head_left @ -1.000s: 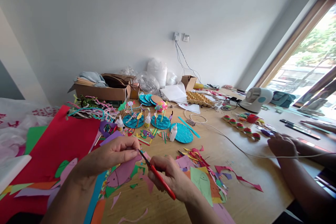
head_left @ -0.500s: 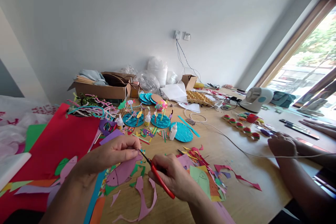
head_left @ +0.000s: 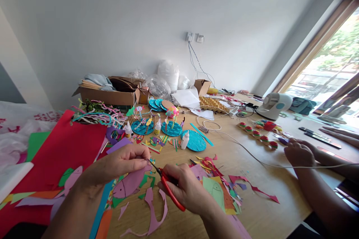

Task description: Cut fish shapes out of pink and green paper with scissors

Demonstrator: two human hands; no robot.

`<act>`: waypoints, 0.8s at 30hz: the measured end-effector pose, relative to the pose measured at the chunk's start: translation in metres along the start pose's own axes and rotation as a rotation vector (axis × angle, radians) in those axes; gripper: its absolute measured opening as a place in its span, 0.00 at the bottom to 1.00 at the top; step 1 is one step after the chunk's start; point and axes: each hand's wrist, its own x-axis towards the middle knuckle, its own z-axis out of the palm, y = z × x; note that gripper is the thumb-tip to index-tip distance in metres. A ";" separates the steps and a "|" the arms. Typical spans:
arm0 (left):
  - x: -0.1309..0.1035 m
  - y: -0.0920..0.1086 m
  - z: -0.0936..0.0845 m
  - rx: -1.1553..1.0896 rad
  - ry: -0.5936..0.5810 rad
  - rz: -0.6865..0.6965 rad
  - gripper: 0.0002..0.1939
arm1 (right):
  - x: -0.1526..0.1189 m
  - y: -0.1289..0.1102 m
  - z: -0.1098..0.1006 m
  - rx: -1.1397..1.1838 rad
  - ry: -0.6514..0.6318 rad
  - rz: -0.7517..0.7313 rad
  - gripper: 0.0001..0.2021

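Note:
My left hand [head_left: 127, 162] pinches the tail end of a pink paper fish [head_left: 130, 185] between thumb and fingers. The fish has a drawn eye and gill line and hangs low over the table. My right hand [head_left: 181, 186] is wrapped round red-handled scissors [head_left: 171, 190], whose dark blades reach to the left fingertips at the tail. I cannot tell exactly how far the blades are apart. Below lie curved pink paper offcuts [head_left: 151, 214]. To the right, a green sheet with a drawn fish [head_left: 214, 192] rests on coloured scraps.
Red paper [head_left: 61, 153] covers the left side. Glue bottles [head_left: 184, 140] stand among blue discs [head_left: 196, 142] decorated with small fish. A white cable [head_left: 241, 145] crosses the table. At right are another person's hands [head_left: 300, 153], and a white fan [head_left: 274, 105] stands behind.
My right hand and the scissors have shifted very slightly; my left hand keeps its pinch on the fish. The other person's hands at right moved a little to the left.

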 end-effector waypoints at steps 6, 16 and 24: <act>0.000 -0.002 0.000 0.008 0.020 0.007 0.11 | 0.002 0.002 -0.001 0.044 -0.015 -0.003 0.18; 0.002 -0.005 -0.001 0.017 0.008 0.000 0.11 | 0.003 0.005 0.001 0.229 -0.082 0.044 0.20; 0.001 -0.001 0.001 -0.002 0.002 -0.005 0.10 | 0.003 0.007 0.001 0.168 -0.072 0.020 0.18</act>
